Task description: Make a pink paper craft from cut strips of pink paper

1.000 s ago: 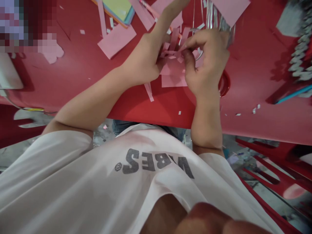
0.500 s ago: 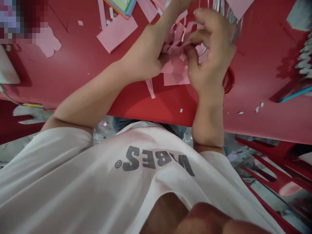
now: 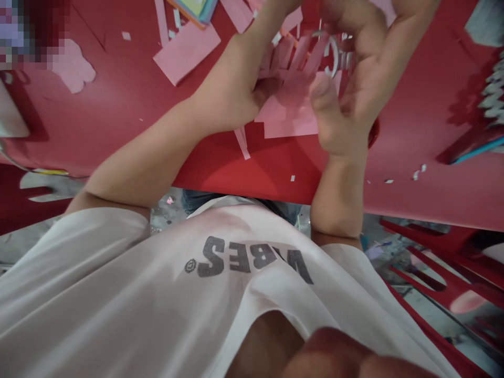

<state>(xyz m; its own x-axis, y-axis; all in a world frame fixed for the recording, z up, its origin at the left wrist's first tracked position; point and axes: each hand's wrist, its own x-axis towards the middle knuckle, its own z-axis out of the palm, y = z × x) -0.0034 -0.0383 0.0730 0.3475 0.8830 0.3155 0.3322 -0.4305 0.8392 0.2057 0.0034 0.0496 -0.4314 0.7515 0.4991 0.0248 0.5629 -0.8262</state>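
Note:
My left hand [image 3: 234,92] rests on the red table [image 3: 118,121], its fingers closed on a pink paper piece cut into strips [image 3: 293,107]. The strips fan out away from me. My right hand [image 3: 356,92] is lifted just right of the paper, palm turned to me. Its thumb is apart from the paper and the fingers stretch up and away, smeared by motion. A thin white ring-shaped thing [image 3: 334,52] shows between the hands; I cannot make out what it is.
Pink paper offcuts [image 3: 187,52] and small scraps litter the table. A stack of coloured sheets [image 3: 197,8] lies at the far edge and silvery trim [image 3: 492,89] at the right. A red plastic chair [image 3: 433,273] stands low right. My white shirt fills the foreground.
My right hand let go of its pinch on the strips, opened and rose away to the right. My left hand kept its hold on the paper.

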